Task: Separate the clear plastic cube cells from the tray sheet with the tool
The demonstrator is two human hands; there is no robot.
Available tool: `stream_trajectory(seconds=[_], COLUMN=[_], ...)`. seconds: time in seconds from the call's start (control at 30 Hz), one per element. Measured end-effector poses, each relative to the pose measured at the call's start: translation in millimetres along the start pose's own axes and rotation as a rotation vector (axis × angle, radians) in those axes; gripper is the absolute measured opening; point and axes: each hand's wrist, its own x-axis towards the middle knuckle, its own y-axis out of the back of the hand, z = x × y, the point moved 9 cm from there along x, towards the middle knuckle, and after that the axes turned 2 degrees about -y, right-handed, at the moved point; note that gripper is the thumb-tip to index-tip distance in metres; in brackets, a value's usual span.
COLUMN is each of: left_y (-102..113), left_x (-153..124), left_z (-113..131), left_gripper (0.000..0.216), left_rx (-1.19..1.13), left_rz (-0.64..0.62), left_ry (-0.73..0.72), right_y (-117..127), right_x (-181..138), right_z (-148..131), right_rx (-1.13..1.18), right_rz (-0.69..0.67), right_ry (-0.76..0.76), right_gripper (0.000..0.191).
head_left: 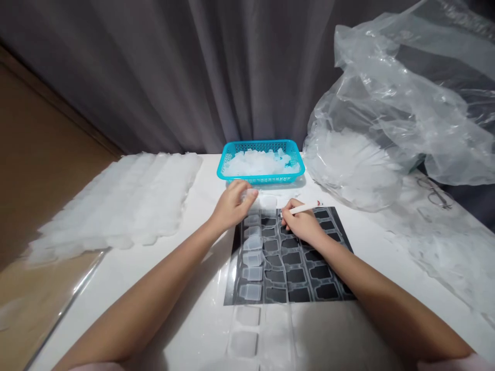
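My left hand [234,203] is closed, thumb and finger around a small translucent piece at the top of the sheet's left column. A slim white pen [305,207] is gripped in my right hand [299,222], its lower end down at the sheet. Under both hands lies a clear plastic sheet [286,257] with rows of tab-shaped outlines, partly over a black backing sheet [336,252]. Frosted tab-shaped pieces [253,243] sit along its left column, and more continue toward me past the black area.
Behind the hands stands a turquoise basket [261,179] of frosted pieces. Stacked rows of white translucent pieces [127,201] lie at left. A large clear bag [356,165] holding white pieces is at right, near loose clear plastic scraps [444,242]. A grey curtain [193,77] hangs behind.
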Motion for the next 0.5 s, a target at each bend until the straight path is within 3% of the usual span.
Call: stream_trajectory(seconds=[0.1, 0.27, 0.5], left_y=[-28, -63, -82], left_x=[9, 10, 3], left_z=[9, 9, 8], left_gripper=[0.024, 0.034, 0.031], left_rx=[0.210, 0.431, 0.496], left_rz=[-0.177, -0.464, -0.604], left_ry=[-0.078, -0.143, -0.160], right_y=[5, -1, -5], right_x=[13, 22, 21], right_z=[-2, 4, 4], right_rx=[-0.032, 0.016, -0.027], right_rz=[0.051, 0.026, -0.012], right_ry=[0.038, 0.024, 0.020], right_gripper=[0.012, 0.012, 0.011])
